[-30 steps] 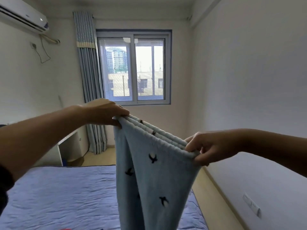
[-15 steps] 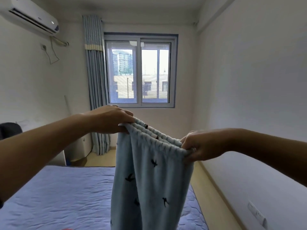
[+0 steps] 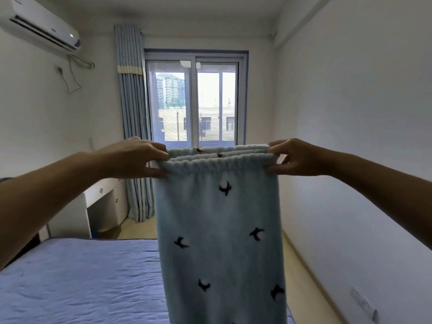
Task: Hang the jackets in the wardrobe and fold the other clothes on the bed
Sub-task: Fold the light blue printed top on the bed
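Light blue fleece trousers (image 3: 219, 230) with small dark bird shapes hang in the air in front of me, above the bed (image 3: 81, 281). My left hand (image 3: 133, 159) pinches the left end of the gathered elastic waistband. My right hand (image 3: 292, 157) pinches the right end, at the same height. The waistband is stretched level between the two hands and the cloth hangs straight down, its lower end cut off by the frame's bottom edge. The bed has a blue quilted cover.
A white desk (image 3: 102, 202) stands past the bed's far left corner, beside a blue curtain (image 3: 133, 127) and a window (image 3: 195, 101). An air conditioner (image 3: 44, 31) hangs high on the left wall. A strip of yellowish floor (image 3: 308, 284) runs along the white right wall.
Both hands rose and spread apart, and the waistband turned from slanting away to level and facing me. The view tilted upward.
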Demonstrator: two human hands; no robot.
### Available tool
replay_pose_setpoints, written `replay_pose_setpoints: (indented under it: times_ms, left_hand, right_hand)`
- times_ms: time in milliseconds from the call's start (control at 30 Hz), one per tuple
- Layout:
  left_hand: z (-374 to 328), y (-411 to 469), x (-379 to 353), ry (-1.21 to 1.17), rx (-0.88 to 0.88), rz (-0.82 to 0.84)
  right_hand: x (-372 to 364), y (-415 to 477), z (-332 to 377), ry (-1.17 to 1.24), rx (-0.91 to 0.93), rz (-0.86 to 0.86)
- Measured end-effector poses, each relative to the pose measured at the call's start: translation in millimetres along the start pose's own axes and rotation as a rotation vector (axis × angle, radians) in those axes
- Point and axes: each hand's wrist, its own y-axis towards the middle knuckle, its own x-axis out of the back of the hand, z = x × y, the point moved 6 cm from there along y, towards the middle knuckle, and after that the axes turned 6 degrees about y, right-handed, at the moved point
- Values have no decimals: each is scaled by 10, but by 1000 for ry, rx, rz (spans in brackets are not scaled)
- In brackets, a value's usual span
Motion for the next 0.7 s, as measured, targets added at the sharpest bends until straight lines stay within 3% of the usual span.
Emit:
replay_pose_setpoints:
  times_ms: [67, 100, 167, 233, 367, 533, 700]
  left_hand:
    - [-130, 117, -47, 53, -31, 95]
    - [-165, 154, -92, -34, -24, 175]
    - [-192, 141, -187, -435, 49, 424]
    - [-180, 89, -206, -716, 125, 568]
    - [-32, 296, 41, -695, 188, 217]
    - [-147, 500, 195, -615, 126, 100]
    - [-153, 399, 286, -1198, 222, 158]
  right_hand:
    - [-115, 77, 75, -58, 71, 34]
    - [-169, 104, 57, -19, 36, 101]
    - [-194, 95, -20, 194, -109, 247]
    - [-116, 56, -116, 352, -199, 226]
    - [148, 68, -319, 375, -221, -20]
    - [216, 96, -293, 378, -174, -131]
    - [260, 46, -183, 607, -110, -66]
